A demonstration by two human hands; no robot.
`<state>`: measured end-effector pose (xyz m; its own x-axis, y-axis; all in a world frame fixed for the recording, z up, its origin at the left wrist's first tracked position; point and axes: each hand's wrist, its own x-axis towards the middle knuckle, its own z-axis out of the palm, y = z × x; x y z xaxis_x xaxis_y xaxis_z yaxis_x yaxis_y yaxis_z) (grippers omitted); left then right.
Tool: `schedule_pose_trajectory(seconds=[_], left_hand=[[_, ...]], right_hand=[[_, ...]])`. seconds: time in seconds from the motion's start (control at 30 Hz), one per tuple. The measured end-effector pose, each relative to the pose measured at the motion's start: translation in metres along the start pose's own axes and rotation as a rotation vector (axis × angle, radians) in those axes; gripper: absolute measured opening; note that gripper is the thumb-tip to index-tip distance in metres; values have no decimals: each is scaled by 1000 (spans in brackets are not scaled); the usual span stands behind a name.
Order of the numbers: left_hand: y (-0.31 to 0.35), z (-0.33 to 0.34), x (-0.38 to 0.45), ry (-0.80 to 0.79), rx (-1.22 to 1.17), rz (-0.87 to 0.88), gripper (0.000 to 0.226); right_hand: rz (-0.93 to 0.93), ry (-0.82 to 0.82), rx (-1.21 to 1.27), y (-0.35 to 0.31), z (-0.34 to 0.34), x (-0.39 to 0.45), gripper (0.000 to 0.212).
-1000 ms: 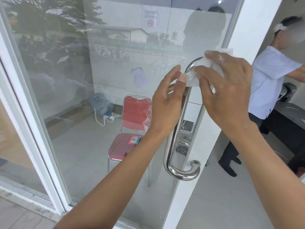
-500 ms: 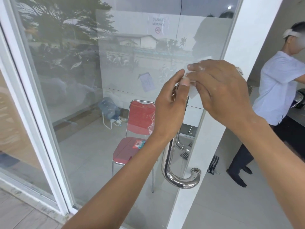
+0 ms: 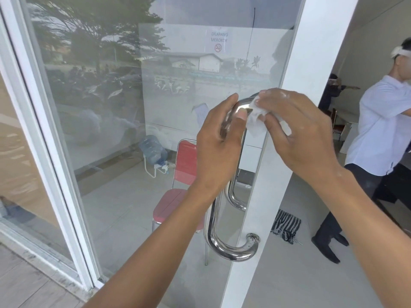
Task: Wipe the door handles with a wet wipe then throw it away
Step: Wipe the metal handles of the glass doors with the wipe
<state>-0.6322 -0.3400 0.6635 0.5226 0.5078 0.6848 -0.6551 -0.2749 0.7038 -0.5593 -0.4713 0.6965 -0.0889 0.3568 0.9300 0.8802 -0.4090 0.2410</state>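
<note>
— Steel bend at the top of the handle [image 3: 241, 107]: where's the wipe?
— Bunched in my right hand [image 3: 298, 132], the wipe [image 3: 255, 117] pressed on that bend. My left hand [image 3: 219, 150] grips the bar just left of it.
— Then I'd wrap it round and drag down.

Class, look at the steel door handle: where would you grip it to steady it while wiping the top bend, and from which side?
Grip the straight upright bar just below the top bend, from the glass side, as the left hand does; the door handle is round, and the wet wipe stays free.
</note>
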Motion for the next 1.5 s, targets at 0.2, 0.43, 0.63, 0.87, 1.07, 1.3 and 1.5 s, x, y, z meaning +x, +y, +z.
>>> schedule_pose_trajectory(seconds=[0.2, 0.43, 0.63, 0.87, 1.07, 1.3, 1.5], left_hand=[[5, 8, -9, 21, 185, 173, 36], [12, 17, -21, 21, 287, 183, 37], [16, 29, -28, 20, 342, 245, 35], [17, 33, -30, 11, 350, 243, 35], [16, 34, -31, 26, 339, 239, 36], [17, 22, -29, 12, 330, 207, 40], [17, 19, -26, 22, 322, 185, 40]], right_hand=[[66, 184, 24, 16, -4, -27, 13], [198, 179, 107, 36, -8, -31, 14], [207, 198, 181, 31, -5, -41, 16], [302, 117, 294, 32, -3, -35, 27], [213, 48, 299, 30, 3, -28, 30], [203, -62, 224, 38, 4, -28, 45], [202, -148, 73, 43, -2, -19, 48]])
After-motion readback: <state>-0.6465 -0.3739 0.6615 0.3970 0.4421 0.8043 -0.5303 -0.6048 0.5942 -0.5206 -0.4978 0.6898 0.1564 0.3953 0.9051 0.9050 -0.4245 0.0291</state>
